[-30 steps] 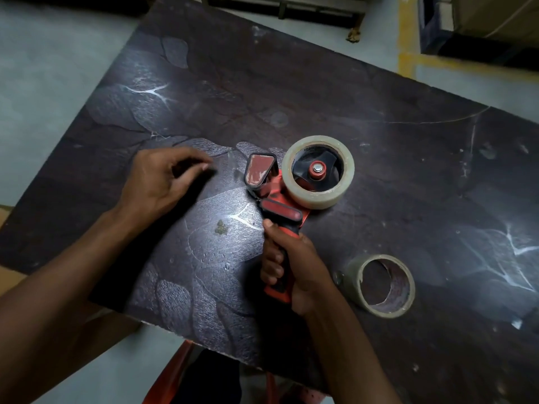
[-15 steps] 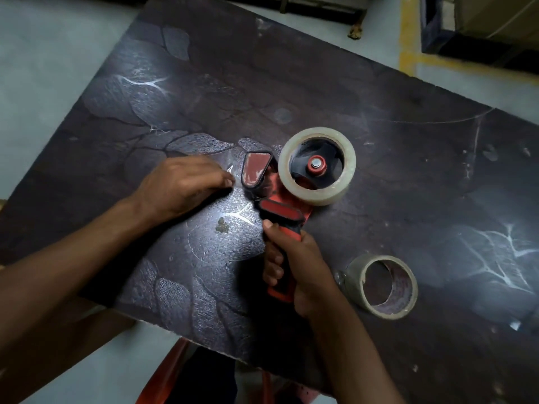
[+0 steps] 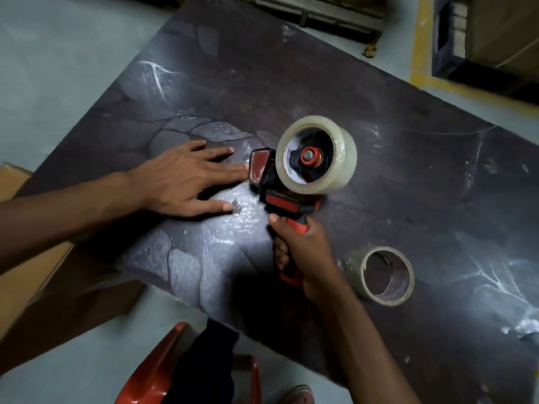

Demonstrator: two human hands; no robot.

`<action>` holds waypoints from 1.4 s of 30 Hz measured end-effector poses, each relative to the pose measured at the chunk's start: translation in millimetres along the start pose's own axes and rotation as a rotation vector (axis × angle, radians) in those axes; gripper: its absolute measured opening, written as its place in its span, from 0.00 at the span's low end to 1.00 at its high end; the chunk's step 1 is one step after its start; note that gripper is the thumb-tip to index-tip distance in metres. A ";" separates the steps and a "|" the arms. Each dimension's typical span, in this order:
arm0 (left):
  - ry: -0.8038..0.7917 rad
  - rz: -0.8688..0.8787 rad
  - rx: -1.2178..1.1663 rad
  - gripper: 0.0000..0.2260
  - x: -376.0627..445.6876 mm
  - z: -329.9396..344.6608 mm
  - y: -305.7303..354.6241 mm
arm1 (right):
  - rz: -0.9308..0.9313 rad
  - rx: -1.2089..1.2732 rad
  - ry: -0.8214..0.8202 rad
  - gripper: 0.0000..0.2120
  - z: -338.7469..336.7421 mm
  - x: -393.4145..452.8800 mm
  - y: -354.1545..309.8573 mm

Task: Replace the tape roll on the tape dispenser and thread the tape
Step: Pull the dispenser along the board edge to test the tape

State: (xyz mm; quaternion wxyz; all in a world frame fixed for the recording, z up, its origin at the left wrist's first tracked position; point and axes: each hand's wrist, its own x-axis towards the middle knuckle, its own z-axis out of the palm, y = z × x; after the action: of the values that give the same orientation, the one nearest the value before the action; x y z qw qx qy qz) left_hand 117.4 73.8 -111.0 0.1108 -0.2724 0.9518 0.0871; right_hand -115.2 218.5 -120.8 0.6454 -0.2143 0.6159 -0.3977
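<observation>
R hand was clenched round the handle of the dispenser, which stood on the table w/ its nose pointing left. New roll sat on the hub, clear tape, looked full. L hand lay flat, fingers spread, gripping nothing, fingertips touching or just short of the red flap at the nose; couldn't tell if a tape end was pinned under them, clear film doesn't show on the shiny top. Old core lay near R wrist, apart from the work. Judged: roll swap done, threading in hand. To do it well: keep the handle steady, find the free end, sticky side down, feed it through the slot by the roller, pull straight toward the blade, no twist, fingers clear of the teeth.
</observation>
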 end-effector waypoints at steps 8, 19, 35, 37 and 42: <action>-0.161 0.005 0.016 0.44 -3.8 -24.8 13.5 | -0.068 -0.404 0.149 0.16 -19.6 -33.7 14.5; -0.169 0.039 0.167 0.44 -1.6 -36.3 41.9 | -0.089 -0.416 0.223 0.15 -37.6 -71.2 35.6; -0.260 0.045 0.147 0.45 -3.8 -22.0 81.1 | 0.035 -0.620 0.080 0.07 -74.5 -154.2 53.1; -0.252 0.057 0.164 0.45 -4.8 -19.6 88.9 | 0.064 -0.577 0.111 0.08 -81.0 -164.7 59.0; -0.149 0.170 0.139 0.44 -19.5 -0.6 109.0 | 0.034 -0.524 0.099 0.11 -87.4 -155.6 60.4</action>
State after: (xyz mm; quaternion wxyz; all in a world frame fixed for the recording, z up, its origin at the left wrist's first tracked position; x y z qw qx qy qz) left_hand 74.8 174.5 -93.9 0.1919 -0.1751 0.9644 0.0498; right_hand -172.8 393.9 -83.0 0.5436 -0.3440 0.7322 -0.2236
